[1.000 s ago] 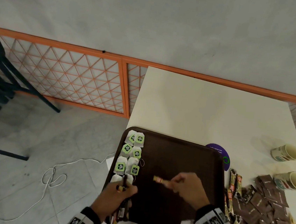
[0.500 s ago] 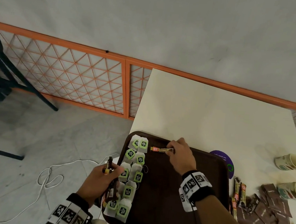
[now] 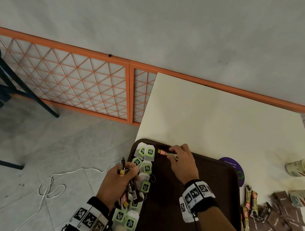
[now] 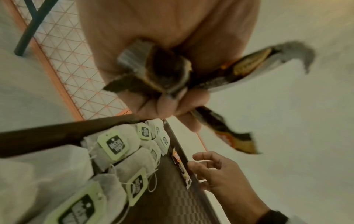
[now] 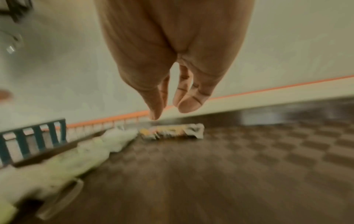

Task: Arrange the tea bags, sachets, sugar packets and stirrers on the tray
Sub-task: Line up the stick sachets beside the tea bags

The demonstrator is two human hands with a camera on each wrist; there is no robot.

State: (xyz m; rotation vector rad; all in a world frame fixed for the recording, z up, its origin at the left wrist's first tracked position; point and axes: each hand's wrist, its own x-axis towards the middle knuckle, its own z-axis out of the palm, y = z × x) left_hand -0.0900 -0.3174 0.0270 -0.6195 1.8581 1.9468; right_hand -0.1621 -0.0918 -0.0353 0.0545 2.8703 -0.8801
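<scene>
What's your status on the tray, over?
Right hand open, fingers just above one sachet lying at the tray's far edge. Left hand grips a sachet bundle. Tea bags line the left side. Nothing blocking.

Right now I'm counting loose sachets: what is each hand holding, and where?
Left hand grips a bunch of sachets round their middles. Right hand holds nothing, above one sachet on the tray.

Your bare forearms each carry a black wristband [image 3: 198, 196] bearing white square-patterned marker tags [image 3: 88, 218].
</scene>
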